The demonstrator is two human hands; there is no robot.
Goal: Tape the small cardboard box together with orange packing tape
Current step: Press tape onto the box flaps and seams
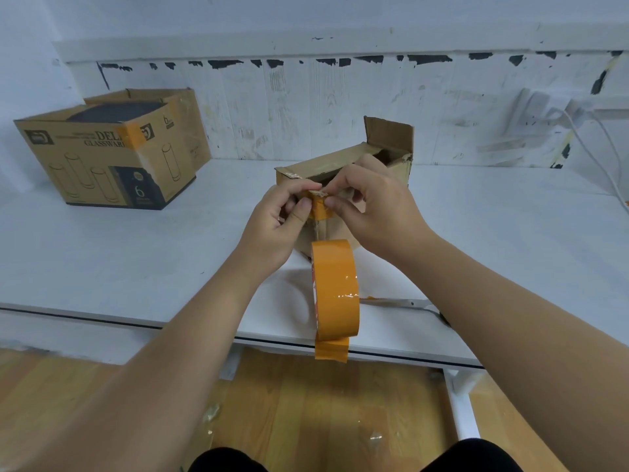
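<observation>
We have the small box (pixel 343 172) standing on the white worktop (pixel 136 260), near its front edge, so the corner facing us is within easy reach. Both hands meet at that top corner: our left hand (pixel 275 226) pinches the strip of orange tape (pixel 320 209) against the cardboard with thumb and forefinger, and our right hand (pixel 377 206) pinches the same strip from the other side, fingers curled over the rim, probably to fold the tape over the edge so it grips inside and out. The roll (pixel 335 287) hangs free below the corner, apparently attached only by the strip, with a loose tail at its bottom; leaving it dangling keeps both hands free for pressing. One flap (pixel 388 134) at the far end stands upright and the top looks open, so we judge the sealing far from done. Scissors (pixel 405 304) lie on the worktop just right of the roll, handy for cutting the strip. A bigger glassware box (pixel 112 155) sits well apart at the back left, out of the way
</observation>
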